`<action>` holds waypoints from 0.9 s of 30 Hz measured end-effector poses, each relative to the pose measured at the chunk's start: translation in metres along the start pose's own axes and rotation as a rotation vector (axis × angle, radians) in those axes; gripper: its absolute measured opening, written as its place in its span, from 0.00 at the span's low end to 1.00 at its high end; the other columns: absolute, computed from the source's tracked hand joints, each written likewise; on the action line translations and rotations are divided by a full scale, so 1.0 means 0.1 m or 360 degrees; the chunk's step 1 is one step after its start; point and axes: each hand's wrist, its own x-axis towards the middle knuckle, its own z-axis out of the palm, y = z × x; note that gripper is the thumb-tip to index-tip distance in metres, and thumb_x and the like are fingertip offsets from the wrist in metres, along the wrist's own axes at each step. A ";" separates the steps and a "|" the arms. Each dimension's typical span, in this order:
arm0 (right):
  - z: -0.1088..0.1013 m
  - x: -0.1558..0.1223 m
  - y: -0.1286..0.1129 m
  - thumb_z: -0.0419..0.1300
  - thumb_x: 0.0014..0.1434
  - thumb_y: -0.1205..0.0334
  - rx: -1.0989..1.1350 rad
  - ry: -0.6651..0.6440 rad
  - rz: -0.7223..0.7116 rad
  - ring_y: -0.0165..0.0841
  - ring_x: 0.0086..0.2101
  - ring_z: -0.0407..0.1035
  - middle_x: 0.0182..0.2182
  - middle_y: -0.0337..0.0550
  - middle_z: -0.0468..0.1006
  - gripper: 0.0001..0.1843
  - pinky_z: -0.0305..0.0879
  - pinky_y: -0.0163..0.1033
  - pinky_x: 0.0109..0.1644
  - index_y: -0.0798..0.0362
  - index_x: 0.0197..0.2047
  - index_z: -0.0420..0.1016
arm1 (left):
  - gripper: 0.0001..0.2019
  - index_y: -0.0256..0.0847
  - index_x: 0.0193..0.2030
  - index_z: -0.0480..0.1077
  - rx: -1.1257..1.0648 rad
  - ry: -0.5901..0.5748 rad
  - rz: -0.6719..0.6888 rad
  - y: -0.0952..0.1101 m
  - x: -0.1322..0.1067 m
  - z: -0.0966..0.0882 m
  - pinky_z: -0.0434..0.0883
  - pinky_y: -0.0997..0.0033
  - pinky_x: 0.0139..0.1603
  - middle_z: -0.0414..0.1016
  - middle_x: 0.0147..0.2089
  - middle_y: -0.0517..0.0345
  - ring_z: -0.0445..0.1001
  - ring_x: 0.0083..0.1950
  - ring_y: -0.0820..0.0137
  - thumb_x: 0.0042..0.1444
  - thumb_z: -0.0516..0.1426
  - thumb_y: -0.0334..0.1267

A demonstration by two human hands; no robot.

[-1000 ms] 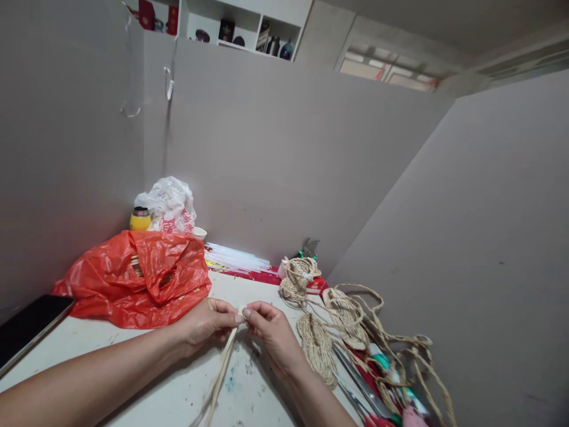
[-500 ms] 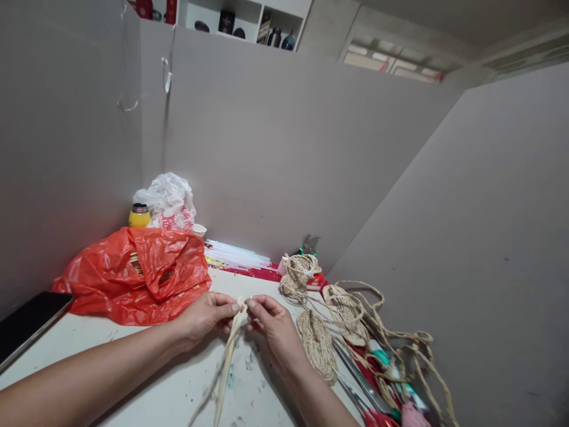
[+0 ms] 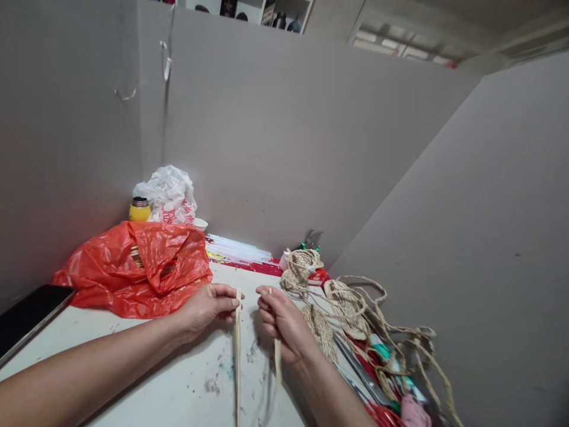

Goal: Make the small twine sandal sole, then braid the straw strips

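Observation:
My left hand (image 3: 212,308) pinches the top end of a pale, flat fibre strip (image 3: 238,362), which hangs down toward the near edge of the view. A short gap away, my right hand (image 3: 282,320) is closed on a second pale strip (image 3: 278,359); its lower part dangles below the fingers and is blurred. The two strips are apart. Both hands are above the white tabletop (image 3: 208,367). Beyond my right hand lie coiled bundles of braided straw cord (image 3: 320,332).
A red plastic bag (image 3: 133,273) sits at left beside a black phone (image 3: 35,317). Behind it are a yellow jar (image 3: 139,210) and a white bag (image 3: 169,193). Translucent sticks (image 3: 240,249) lie at the back. Tangled cord (image 3: 400,332) and scissors (image 3: 382,413) crowd the right. Grey panels surround the table.
My hands were close together at the tops of the strips. The right hand has moved right with one strip, so the two strips now hang separately. The view has tipped slightly downward.

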 end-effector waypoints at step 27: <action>0.08 -0.06 0.11 0.70 0.40 0.57 -0.0302 -0.0272 0.0227 0.17 0.13 0.40 0.11 0.24 0.56 0.18 0.34 0.26 0.14 0.53 0.26 0.64 | 0.09 0.34 0.27 0.69 0.0052 0.0015 -0.0001 0.10 -0.05 0.05 0.63 0.77 0.28 0.69 0.22 0.62 0.66 0.22 0.78 0.41 0.63 0.35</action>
